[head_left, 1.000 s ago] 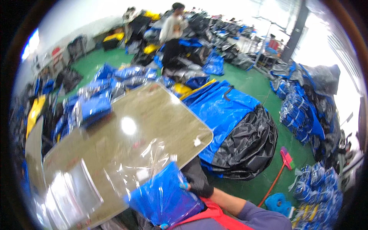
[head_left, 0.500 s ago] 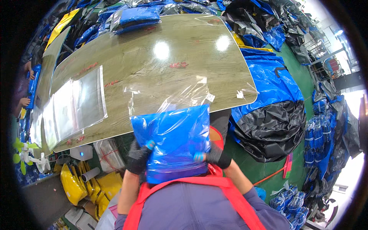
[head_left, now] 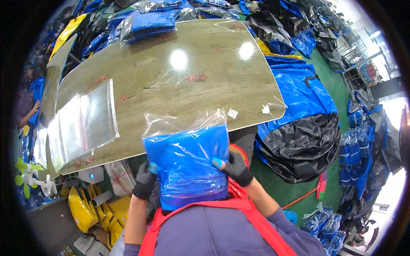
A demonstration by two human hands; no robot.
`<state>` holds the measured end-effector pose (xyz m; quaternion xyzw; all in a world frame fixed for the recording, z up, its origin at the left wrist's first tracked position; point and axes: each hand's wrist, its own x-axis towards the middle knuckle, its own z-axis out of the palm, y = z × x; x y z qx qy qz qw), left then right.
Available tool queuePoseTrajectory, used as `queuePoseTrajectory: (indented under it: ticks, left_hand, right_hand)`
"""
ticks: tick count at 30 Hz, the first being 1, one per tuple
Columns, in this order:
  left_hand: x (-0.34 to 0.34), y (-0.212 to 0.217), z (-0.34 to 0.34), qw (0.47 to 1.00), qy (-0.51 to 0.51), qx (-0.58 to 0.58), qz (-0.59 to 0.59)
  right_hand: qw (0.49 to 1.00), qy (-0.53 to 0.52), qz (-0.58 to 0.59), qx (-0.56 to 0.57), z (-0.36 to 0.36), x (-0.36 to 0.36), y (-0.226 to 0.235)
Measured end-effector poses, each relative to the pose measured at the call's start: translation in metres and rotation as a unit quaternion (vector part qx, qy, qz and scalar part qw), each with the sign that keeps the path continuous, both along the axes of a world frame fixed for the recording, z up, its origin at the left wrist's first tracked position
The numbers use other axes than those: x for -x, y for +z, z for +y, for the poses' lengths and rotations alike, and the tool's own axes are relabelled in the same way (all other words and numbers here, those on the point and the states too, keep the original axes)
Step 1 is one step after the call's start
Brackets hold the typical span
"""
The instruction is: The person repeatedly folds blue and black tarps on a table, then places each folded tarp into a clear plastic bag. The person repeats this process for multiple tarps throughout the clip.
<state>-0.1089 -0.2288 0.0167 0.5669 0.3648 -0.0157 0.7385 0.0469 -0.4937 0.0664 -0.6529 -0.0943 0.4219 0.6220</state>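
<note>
A clear plastic bag with a folded blue sheet (head_left: 190,160) inside rests against my front, its loose see-through end lying over the near edge of the wood-grain table (head_left: 153,77). My left hand (head_left: 144,179), in a black glove with blue fingertips, grips the bag's left side. On the right side my right hand (head_left: 235,168), gloved alike, holds it with the thumb on top and the fingers hidden underneath. Small white paper pieces (head_left: 232,113) lie on the table just beyond the bag.
Flat clear bags (head_left: 83,121) lie at the table's left. A packed blue bundle (head_left: 151,21) sits at the far edge. Blue and black sheeting (head_left: 299,128) is heaped to the right, near a broom (head_left: 321,185). A green-bladed fan (head_left: 27,177) stands left. Another person's hand (head_left: 35,106) shows far left.
The bagged blue sheet has shifted slightly left, and its clear end has drawn back from the table. Both hands have moved to its sides. The other person's hands at far left have moved.
</note>
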Motion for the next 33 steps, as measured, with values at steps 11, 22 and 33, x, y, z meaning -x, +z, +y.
queuePoseTrajectory:
  ticks: [11,22,33]
  left_hand:
    - [0.01,0.019,-0.001,0.992,0.069,0.076,-0.069]
    - [0.039,-0.032,-0.027,0.986,-0.096,-0.052,-0.127]
    - [-0.042,0.103,0.021,0.802,-0.278,-0.415,-0.328]
  right_hand:
    - [0.994,0.043,-0.03,0.093,0.002,0.009,-0.009]
    - [0.991,0.015,0.127,0.037,-0.013,0.013,-0.01]
    - [0.969,0.045,0.145,-0.195,0.026,-0.105,-0.004]
